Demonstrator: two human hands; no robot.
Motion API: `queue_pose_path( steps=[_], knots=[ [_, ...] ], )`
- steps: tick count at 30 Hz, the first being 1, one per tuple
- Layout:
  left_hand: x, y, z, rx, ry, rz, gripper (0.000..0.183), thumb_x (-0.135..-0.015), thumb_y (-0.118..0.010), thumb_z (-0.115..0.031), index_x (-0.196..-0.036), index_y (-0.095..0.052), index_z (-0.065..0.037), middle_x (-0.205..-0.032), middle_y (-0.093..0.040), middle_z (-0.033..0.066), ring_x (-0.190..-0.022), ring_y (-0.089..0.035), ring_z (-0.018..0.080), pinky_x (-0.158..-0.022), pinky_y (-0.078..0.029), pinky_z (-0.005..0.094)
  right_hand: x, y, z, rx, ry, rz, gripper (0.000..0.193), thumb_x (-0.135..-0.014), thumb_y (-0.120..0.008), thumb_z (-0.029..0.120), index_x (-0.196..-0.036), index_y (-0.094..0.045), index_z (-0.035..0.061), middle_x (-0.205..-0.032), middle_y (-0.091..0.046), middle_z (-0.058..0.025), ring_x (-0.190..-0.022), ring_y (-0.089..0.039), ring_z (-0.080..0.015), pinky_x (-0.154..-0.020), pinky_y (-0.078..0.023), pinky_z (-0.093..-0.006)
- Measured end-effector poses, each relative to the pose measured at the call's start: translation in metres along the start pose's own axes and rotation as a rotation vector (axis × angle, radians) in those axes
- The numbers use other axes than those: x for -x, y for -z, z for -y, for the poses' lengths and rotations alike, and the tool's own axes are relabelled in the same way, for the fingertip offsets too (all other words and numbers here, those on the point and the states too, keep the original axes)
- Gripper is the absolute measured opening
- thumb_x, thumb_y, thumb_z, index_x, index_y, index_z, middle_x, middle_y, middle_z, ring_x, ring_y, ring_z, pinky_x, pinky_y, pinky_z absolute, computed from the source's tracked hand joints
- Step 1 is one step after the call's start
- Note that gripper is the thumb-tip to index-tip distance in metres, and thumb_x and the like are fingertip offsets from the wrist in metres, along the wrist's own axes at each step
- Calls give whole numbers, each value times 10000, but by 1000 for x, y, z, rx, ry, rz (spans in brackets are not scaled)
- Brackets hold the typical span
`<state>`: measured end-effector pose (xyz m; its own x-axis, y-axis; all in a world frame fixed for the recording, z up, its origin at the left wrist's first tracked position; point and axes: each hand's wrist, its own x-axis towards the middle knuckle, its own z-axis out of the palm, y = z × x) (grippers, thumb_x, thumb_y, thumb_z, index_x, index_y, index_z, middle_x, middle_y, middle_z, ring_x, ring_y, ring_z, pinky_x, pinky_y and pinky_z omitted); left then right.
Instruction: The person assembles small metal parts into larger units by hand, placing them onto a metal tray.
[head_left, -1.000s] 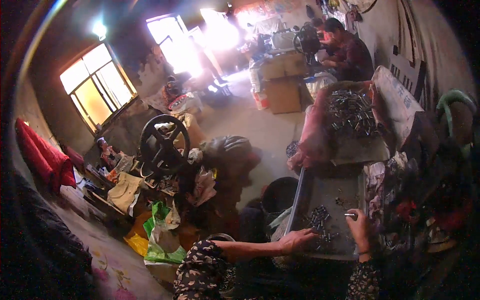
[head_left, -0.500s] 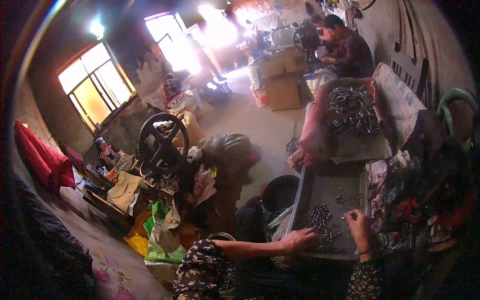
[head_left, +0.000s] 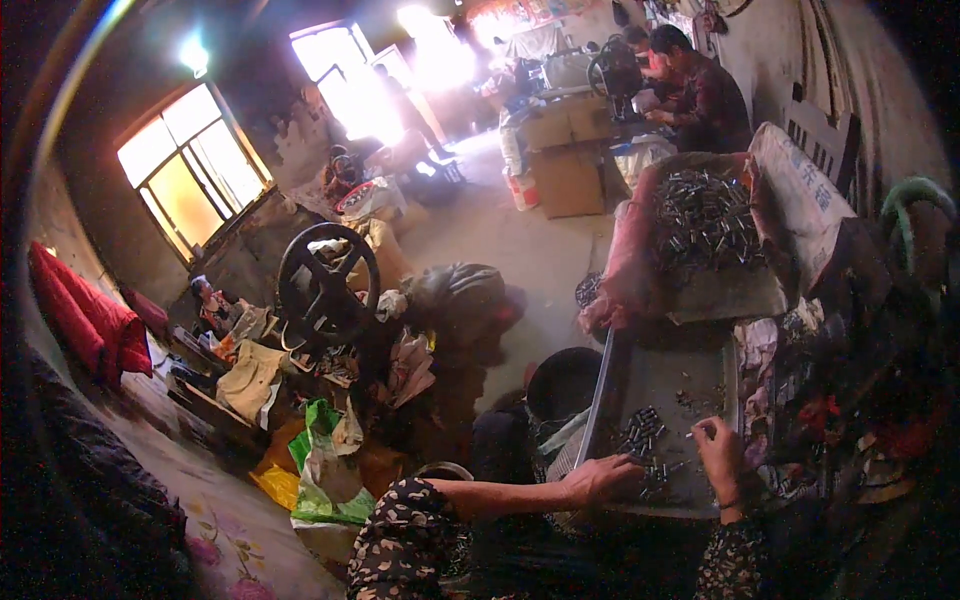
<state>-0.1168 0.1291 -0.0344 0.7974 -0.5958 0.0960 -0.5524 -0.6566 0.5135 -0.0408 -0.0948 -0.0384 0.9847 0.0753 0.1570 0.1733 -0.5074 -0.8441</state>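
A shallow grey metal tray (head_left: 690, 358) lies in front of me, with a loose pile of small dark metal cylinders (head_left: 641, 430) in it. At the tray's left side my left hand (head_left: 603, 480) bends over the near edge of that pile, its fingers drawn together; whatever is between the fingertips is hidden. Above the tray's near right part, my right hand (head_left: 717, 452) pinches a small shiny metal piece (head_left: 691, 434) between thumb and finger. Between the hands lie several scattered cylinders. A few tiny bits (head_left: 697, 400) are spread farther up the tray.
Beyond the tray stands a cloth-lined bin (head_left: 628, 262) heaped with metal cylinders (head_left: 705, 215). A black bucket (head_left: 562, 385) is left of the tray. A black handwheel (head_left: 328, 283), sacks and scraps crowd the left. Far back, people (head_left: 700, 95) sit at machines beside cardboard boxes (head_left: 567, 180).
The view has shifted very slightly. Both hands stay in almost the same place over the tray, and the right still pinches its small piece.
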Motion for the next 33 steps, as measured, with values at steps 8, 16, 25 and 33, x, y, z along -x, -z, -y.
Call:
queue_pose_path(
  steps=[8,16,25,33],
  knots=[
    [-2,1,-1,-22,-38,-35,530,-614,-641,-226,-1061,-395,-83,-979,-436,129,-891,-464,327,-695,-432,391,-2,-1,-4,31,45,-4,139,-705,-591,144,-750,-550,19,-664,-575,-106,-609,-567,-196,-541,-429,-285],
    [-1,7,-4,-25,-18,-5,505,-623,-631,-216,-1046,-400,-65,-973,-436,119,-905,-459,310,-710,-430,377,0,0,8,32,25,35,137,-706,-579,153,-753,-555,28,-641,-569,-119,-606,-570,-225,-536,-426,-312],
    [-9,3,-16,-7,-20,5,388,-694,-551,-179,-1043,-420,-73,-991,-448,115,-935,-450,296,-730,-421,372,9,2,-21,-42,12,-1,159,-702,-584,154,-768,-540,16,-684,-571,-116,-633,-557,-205,-573,-415,-292],
    [-7,5,1,246,242,-81,221,-703,-549,-130,-920,-518,-96,-947,-508,100,-896,-487,267,-709,-430,352,-40,69,-16,-53,139,-598,141,-740,-563,124,-770,-505,-1,-630,-522,-117,-590,-509,-241,-550,-401,-306]
  ],
)
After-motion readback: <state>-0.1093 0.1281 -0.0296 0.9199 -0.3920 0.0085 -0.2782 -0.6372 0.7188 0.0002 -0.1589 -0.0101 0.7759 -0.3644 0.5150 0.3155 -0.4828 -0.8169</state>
